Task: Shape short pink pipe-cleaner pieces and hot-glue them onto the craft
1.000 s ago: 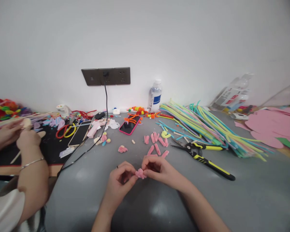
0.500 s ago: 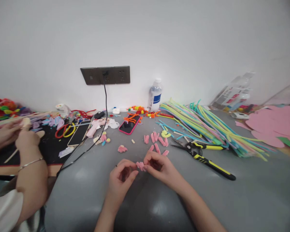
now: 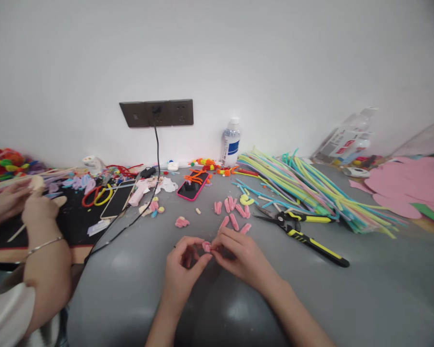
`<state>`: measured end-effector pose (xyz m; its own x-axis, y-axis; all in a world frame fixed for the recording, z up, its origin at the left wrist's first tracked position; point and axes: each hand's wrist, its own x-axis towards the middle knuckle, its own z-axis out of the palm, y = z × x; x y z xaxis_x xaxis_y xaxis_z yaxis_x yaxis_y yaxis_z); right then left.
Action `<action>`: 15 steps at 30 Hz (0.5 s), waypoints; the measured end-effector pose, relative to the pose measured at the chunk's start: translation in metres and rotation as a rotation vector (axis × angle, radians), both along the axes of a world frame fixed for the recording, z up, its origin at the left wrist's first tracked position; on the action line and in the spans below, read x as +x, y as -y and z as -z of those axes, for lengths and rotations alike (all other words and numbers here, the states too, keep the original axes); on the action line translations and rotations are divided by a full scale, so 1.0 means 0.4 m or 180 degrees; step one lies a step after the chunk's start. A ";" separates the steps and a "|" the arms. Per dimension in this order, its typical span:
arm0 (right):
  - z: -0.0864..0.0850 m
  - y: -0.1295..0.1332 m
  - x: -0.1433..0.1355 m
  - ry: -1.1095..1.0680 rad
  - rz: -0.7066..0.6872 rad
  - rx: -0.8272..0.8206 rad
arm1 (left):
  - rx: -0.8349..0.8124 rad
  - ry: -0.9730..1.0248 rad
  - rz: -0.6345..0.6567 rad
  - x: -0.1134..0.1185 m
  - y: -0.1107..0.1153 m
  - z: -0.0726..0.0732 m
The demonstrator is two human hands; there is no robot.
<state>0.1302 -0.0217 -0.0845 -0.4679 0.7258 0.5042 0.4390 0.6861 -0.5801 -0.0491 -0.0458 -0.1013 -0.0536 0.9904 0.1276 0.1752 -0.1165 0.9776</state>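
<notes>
The right hand point(image 3: 235, 251) pinches a small pink fuzzy piece point(image 3: 206, 246) between thumb and fingertips at the right end of the piece. The left hand point(image 3: 184, 262) meets the left side of the piece with its forefinger; its thumb lies just below, and whether that thumb closes on the piece cannot be told. The piece is held above the near-middle part of the grey table point(image 3: 130, 299), between the two hands.

Beyond the left hand, a pink cluster point(image 3: 183, 221) rests on the table. Beyond the right hand lie several short pink lengths point(image 3: 233, 221), some folded double, with a yellow curl point(image 3: 246, 199) beside the farthest ones. To their right, black-and-yellow cutters point(image 3: 318, 249) lie with the blades spread and pointing left. Behind the cutters, a bundle of long pastel stems point(image 3: 296, 183) extends diagonally toward the wall.

Farther back, a pink-edged phone point(image 3: 186, 191) lies face up, with orange strips point(image 3: 195, 177) across its upper end. A labelled bottle point(image 3: 230, 147) stands upright near the wall, right of the phone. A black cable point(image 3: 157, 149) runs from the wall socket panel point(image 3: 133, 114) down to the table. At far right lie pink paper sheets point(image 3: 408, 185). At far left, another person's hands point(image 3: 39, 209) hold a pale item point(image 3: 36, 184) above a black mat point(image 3: 75, 226).
</notes>
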 end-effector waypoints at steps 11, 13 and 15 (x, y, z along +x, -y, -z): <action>0.003 -0.005 0.001 0.0106 0.0049 0.0266 | -0.0012 -0.0212 -0.0090 0.016 0.003 -0.006; 0.004 -0.006 0.000 -0.0031 0.0040 0.0159 | -0.0006 -0.0185 -0.0125 0.016 0.003 -0.003; 0.008 -0.005 0.001 -0.0233 0.0116 0.0042 | 0.0005 -0.0121 -0.0146 0.013 0.004 0.003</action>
